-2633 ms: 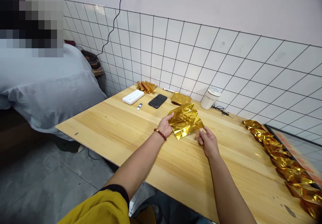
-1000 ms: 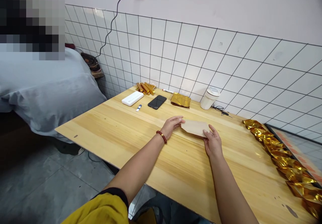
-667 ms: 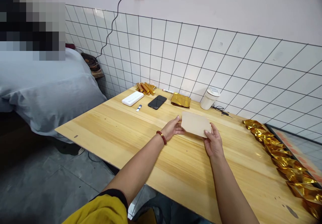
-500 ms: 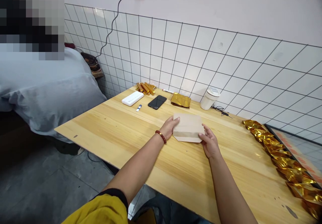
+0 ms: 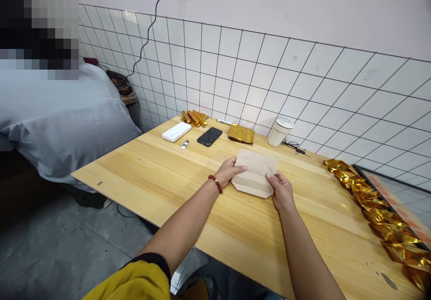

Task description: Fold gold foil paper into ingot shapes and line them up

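Observation:
A folded sheet of paper (image 5: 255,170) with its pale tan side up lies near the middle of the wooden table (image 5: 158,174). My left hand (image 5: 230,170), with a red bead bracelet on the wrist, pinches the sheet's left edge. My right hand (image 5: 280,191) grips its lower right edge, thumb on top. The gold side of the sheet is hidden underneath.
At the back of the table lie a white power bank (image 5: 176,131), a black phone (image 5: 209,136), a stack of gold paper (image 5: 241,134), gold folded pieces (image 5: 194,117) and a white cup (image 5: 279,131). A row of gold folded pieces (image 5: 377,205) runs along the right edge. A person in grey (image 5: 60,116) sits at the left.
The sheet showed its gold side 2.6 s ago; it now lies tan side up. Over the last second both hands lifted it, turned it and brought it slightly nearer.

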`<state>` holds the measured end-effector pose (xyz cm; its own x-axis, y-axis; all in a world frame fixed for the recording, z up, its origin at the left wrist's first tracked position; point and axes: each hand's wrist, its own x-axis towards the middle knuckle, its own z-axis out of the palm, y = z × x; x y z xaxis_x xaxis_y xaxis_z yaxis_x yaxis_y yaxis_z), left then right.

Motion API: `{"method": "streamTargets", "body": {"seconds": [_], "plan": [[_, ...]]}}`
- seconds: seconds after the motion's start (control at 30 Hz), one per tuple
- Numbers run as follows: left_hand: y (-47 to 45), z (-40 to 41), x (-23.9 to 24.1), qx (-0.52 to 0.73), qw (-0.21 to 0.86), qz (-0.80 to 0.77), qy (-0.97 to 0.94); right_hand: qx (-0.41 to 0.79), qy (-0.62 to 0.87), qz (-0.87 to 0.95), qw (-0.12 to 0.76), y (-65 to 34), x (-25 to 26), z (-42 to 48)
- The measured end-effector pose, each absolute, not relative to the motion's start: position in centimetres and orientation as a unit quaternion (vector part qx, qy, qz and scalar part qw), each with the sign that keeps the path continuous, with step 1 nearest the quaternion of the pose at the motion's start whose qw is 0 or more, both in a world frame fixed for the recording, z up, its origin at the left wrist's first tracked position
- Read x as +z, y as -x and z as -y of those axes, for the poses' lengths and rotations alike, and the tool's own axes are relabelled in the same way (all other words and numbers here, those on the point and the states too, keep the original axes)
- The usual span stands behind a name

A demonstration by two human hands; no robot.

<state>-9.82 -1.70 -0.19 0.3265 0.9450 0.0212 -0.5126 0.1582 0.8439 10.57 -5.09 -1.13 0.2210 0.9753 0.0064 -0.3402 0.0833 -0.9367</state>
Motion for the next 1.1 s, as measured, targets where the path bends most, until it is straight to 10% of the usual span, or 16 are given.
{"method": "streamTargets", "body": {"seconds": [1.1], "plan": [[9.1,1.3,-0.9,0.567,0.581,-0.353,-0.466,0.457,0.471,0.399,0.640,-10.6,-1.8,4.7]]}}
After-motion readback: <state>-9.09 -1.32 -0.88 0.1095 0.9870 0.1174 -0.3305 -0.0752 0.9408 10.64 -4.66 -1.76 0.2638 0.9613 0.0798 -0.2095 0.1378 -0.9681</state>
